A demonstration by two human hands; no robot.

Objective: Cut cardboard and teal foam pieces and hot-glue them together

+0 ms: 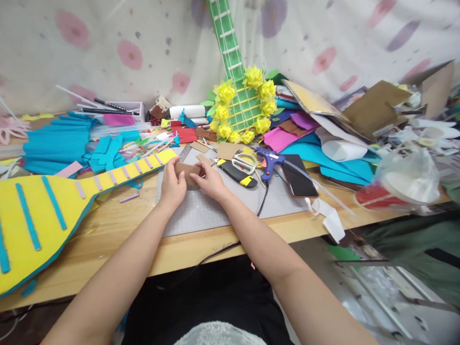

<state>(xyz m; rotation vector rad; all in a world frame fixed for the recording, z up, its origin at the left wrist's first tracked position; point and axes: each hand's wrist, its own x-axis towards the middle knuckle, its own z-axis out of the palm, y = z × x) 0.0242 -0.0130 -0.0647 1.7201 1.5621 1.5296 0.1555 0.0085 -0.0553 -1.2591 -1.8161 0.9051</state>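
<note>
Between my two hands is a small piece of brown cardboard (187,174), held over the grey cutting mat (199,213). My left hand (173,184) grips its left side, and my right hand (209,180) pinches its right side. Just right of my right hand lie a black and yellow utility knife (237,173) and white-handled scissors (245,163). A blue glue gun (269,162) rests beside them, next to a dark phone (298,176). Left of my hands lies a yellow guitar-shaped cutout (26,211) with blue and lilac strips; its neck points toward my left hand.
A green guitar model (240,107) with yellow paper flowers leans on the patterned curtain. Blue crepe paper (59,142) and scraps crowd the left back; coloured sheets and cardboard (374,106) pile up at right. A red and white bucket (398,187) stands near a person in green (425,244).
</note>
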